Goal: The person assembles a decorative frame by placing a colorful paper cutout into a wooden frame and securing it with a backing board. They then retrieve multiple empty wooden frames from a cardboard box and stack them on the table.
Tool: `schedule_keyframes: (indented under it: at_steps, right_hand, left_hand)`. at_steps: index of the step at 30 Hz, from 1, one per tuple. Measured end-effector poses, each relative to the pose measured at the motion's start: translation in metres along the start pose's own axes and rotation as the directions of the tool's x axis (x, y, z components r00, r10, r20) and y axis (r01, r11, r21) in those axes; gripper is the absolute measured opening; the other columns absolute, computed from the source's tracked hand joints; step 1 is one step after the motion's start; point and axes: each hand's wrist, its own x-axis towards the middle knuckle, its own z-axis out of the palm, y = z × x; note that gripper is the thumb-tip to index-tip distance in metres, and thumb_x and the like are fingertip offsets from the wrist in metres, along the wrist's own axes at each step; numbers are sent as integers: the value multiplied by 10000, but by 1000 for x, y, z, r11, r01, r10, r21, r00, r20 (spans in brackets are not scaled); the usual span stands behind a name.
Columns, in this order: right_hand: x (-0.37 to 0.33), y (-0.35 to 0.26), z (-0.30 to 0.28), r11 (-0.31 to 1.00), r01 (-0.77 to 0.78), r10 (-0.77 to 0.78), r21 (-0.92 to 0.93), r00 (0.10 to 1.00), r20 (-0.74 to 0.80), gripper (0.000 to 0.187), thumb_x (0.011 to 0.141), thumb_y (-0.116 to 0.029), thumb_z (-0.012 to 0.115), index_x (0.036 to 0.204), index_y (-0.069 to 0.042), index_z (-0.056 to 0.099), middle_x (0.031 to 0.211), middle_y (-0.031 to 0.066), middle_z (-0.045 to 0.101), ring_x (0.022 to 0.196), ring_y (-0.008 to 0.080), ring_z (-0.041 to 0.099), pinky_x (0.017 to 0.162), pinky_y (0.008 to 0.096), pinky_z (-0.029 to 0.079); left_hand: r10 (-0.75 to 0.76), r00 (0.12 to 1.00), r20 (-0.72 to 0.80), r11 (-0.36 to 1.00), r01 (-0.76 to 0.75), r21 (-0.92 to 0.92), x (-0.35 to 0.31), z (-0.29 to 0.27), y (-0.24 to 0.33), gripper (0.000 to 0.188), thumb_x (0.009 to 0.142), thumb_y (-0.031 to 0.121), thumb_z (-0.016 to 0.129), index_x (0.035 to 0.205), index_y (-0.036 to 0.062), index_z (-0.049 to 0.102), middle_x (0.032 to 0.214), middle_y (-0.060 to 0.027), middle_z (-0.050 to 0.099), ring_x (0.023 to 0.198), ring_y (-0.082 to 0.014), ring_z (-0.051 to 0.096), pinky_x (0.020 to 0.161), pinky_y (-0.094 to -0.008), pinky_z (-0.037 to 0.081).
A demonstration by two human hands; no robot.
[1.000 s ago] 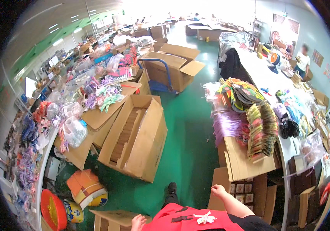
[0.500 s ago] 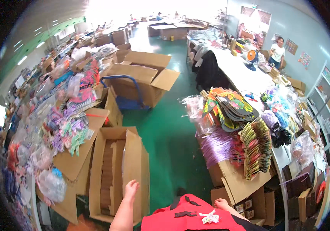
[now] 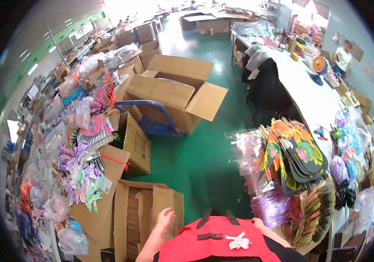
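Observation:
My left hand (image 3: pixel 165 218) hangs in the air beside the open long cardboard box (image 3: pixel 168 203) on the floor. Nothing is in it, and its fingers look loosely apart. On the other side, my right hand (image 3: pixel 258 223) is close to a stack of purple items (image 3: pixel 271 208) at the near edge of the right table; its fingers are mostly hidden. Beyond that stack lie black pieces with bright flower patterns (image 3: pixel 300 153) and a row of yellow-green items (image 3: pixel 311 218). Between my arms shows a red apron (image 3: pixel 213 238) with a black buckle.
A large open carton (image 3: pixel 165 91) rests on a blue trolley (image 3: pixel 161 126) ahead. Colourful goods and plastic bags (image 3: pixel 82 174) crowd the left side. A long white table (image 3: pixel 298 91) carries an orange fan (image 3: pixel 320 65), with a person (image 3: pixel 341 59) behind it. Green floor (image 3: pixel 200 161) runs between.
The view has moved forward and turned a little left, so the trolley and table goods appear nearer. My right hand is now closer to the purple stack in the picture.

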Motion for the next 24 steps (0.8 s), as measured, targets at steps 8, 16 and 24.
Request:
schedule_keyframes:
  at_steps: [8, 16, 24]
  right_hand:
    - [196, -208, -107, 994, 81, -73, 75, 992, -105, 247, 777, -159, 590, 973, -15, 633, 777, 107, 657, 650, 164, 628, 628, 305, 508]
    - [302, -342, -113, 993, 6, -16, 121, 997, 76, 282, 777, -199, 584, 1013, -53, 636, 940, 139, 666, 899, 252, 638, 810, 338, 492]
    - [416, -461, -174, 985, 78, -53, 154, 986, -161, 337, 781, -172, 612, 1080, -22, 574, 934, 149, 648, 877, 239, 632, 772, 325, 499]
  left_hand:
    - [-59, 975, -213, 993, 35, -116, 118, -22, 79, 403, 882, 157, 525, 1258, 26, 461, 1127, -111, 593, 919, -174, 603, 768, -301, 468]
    - [135, 990, -44, 991, -136, -6, 295, -1, 253, 367, 875, 92, 521, 1222, -22, 488, 1115, -152, 595, 940, -190, 605, 794, -286, 482]
    - [471, 870, 145, 865, -488, 119, 427, 16, 447, 327, 892, 50, 495, 1211, -20, 496, 1098, -149, 598, 961, -195, 600, 861, -299, 468]
